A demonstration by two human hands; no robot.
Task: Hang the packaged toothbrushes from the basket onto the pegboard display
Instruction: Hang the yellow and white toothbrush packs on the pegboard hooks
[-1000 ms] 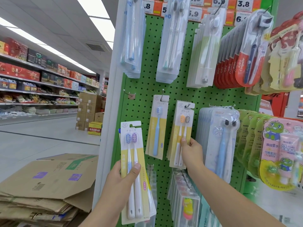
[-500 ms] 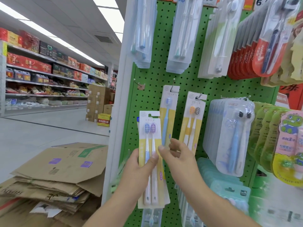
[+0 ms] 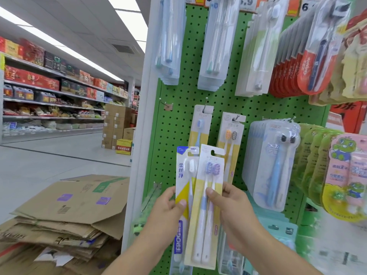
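My right hand (image 3: pixel 233 207) pinches a yellow two-brush toothbrush pack (image 3: pixel 208 199) with purple heads, held upright before the green pegboard (image 3: pixel 174 126). Just left of it, my left hand (image 3: pixel 166 209) grips a white and yellow single-brush pack (image 3: pixel 184 175), partly tucked behind the yellow one. An empty hook (image 3: pixel 165 103) sticks out of the board at upper left. On hooks to its right hang a single blue-brush pack (image 3: pixel 199 126) and a pack with orange and grey brushes (image 3: pixel 230 135). The basket is out of view.
Flattened cardboard boxes (image 3: pixel 65 213) are stacked at lower left beside the white display post (image 3: pixel 139 135). Thick rows of clear, red and green toothbrush packs crowd the board above and to the right. A store aisle with stocked shelves (image 3: pixel 49 96) runs off to the left.
My right hand left the hanging orange and grey pack and came down to take the yellow pack. The packs in my left hand have fanned apart, showing a white one behind.
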